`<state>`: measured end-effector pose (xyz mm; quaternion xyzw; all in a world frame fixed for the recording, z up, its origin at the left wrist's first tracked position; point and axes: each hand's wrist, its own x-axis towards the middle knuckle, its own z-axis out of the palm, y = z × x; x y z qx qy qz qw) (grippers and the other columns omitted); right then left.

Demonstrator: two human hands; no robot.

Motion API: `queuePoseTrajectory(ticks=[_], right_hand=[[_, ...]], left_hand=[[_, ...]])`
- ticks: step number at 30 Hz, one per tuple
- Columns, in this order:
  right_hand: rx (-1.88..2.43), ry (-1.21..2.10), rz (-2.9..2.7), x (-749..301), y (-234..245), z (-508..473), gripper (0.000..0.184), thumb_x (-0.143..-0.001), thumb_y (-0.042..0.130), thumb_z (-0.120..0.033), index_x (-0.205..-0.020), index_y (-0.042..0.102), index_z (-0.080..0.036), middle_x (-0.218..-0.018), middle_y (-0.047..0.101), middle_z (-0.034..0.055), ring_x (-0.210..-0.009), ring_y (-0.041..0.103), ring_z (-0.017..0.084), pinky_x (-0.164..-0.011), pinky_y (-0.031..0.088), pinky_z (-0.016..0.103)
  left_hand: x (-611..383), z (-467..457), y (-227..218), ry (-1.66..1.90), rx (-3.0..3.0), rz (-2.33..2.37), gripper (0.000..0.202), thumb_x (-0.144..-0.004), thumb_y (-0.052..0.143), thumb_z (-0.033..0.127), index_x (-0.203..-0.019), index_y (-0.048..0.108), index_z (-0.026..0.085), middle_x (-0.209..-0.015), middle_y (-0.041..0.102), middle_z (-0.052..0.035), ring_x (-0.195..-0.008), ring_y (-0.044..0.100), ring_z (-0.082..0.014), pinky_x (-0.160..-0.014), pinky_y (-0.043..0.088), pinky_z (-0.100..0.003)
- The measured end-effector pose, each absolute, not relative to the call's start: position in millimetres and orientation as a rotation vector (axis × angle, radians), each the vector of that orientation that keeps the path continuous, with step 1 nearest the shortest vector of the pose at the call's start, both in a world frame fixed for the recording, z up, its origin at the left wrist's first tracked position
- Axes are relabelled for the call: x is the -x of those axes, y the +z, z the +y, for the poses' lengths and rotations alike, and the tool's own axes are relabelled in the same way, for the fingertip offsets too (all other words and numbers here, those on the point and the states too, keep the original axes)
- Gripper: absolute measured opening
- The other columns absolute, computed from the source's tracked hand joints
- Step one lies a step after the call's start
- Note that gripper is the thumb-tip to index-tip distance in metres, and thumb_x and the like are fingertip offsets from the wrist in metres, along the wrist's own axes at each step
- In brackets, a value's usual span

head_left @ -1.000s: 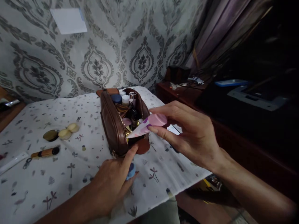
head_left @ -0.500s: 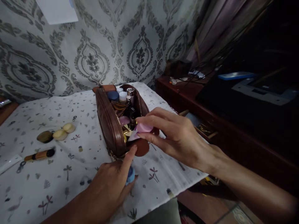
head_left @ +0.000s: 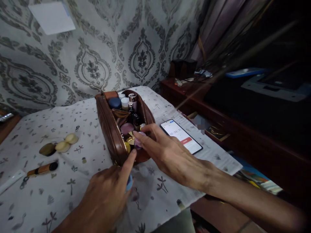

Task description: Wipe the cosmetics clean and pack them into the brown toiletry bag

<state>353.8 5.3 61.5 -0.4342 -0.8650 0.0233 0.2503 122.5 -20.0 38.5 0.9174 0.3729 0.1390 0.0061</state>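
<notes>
A brown toiletry bag [head_left: 107, 129] stands unzipped on the patterned white cloth. Inside are a dark blue lid [head_left: 114, 103], white-capped jars [head_left: 125, 103], dark bottles [head_left: 136, 119] and a round pink item [head_left: 127, 128]. My right hand [head_left: 167, 149] reaches into the near end, its fingers closed on a pink makeup sponge [head_left: 139, 141]. At the bag's near corner is my left hand [head_left: 107, 187], index finger stretched to the opening. A small blue object [head_left: 129, 183] shows under that finger, tucked in the hand; most of it is hidden.
A phone [head_left: 188, 137] with a running timer lies right of the bag. On the left are yellowish sponges [head_left: 63, 146], a darker olive sponge [head_left: 47, 149], a short brush [head_left: 42, 169] and a white tube [head_left: 11, 182]. An open drawer [head_left: 213, 129] lies beyond the table's right edge.
My right hand has lowered the pink sponge deeper into the bag's near end. The phone, hidden before, now shows behind the hand. My left hand stays by the bag's corner.
</notes>
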Motion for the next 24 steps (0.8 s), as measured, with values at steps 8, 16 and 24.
queuePoseTrajectory(ticks=[8,16,24], right_hand=[[1.005,0.174,-1.967,-377,31,-28,0.036,-0.098,0.049,-0.01,-0.131,0.056,-0.024,-0.11,0.065,0.0103,-0.099,0.069,0.019,-0.076,0.062,0.029],[0.907,0.33,-2.073,-374,-4,-36,0.023,-0.102,0.044,-0.014,-0.119,0.059,-0.018,-0.082,0.068,0.0045,-0.068,0.067,0.014,-0.059,0.055,0.026],[0.818,0.434,-2.332,-339,0,-34,0.019,-0.098,0.047,-0.012,-0.106,0.064,-0.016,-0.079,0.067,0.0037,-0.064,0.061,0.014,-0.057,0.049,0.026]], left_hand=[[-104,-4,63,0.594,-3.175,1.338,0.057,-0.099,0.045,0.023,-0.154,0.035,0.029,-0.071,0.068,0.0013,-0.056,0.064,-0.0164,-0.05,0.049,-0.028],[-101,4,58,0.614,-3.209,1.179,0.069,-0.097,0.051,0.016,-0.16,0.024,0.021,-0.076,0.069,-0.0017,-0.064,0.068,-0.0186,-0.053,0.051,-0.03],[-114,5,54,0.765,-3.099,1.133,0.065,-0.098,0.051,0.016,-0.157,0.025,0.017,-0.081,0.072,-0.0024,-0.066,0.069,-0.0174,-0.061,0.055,-0.029]])
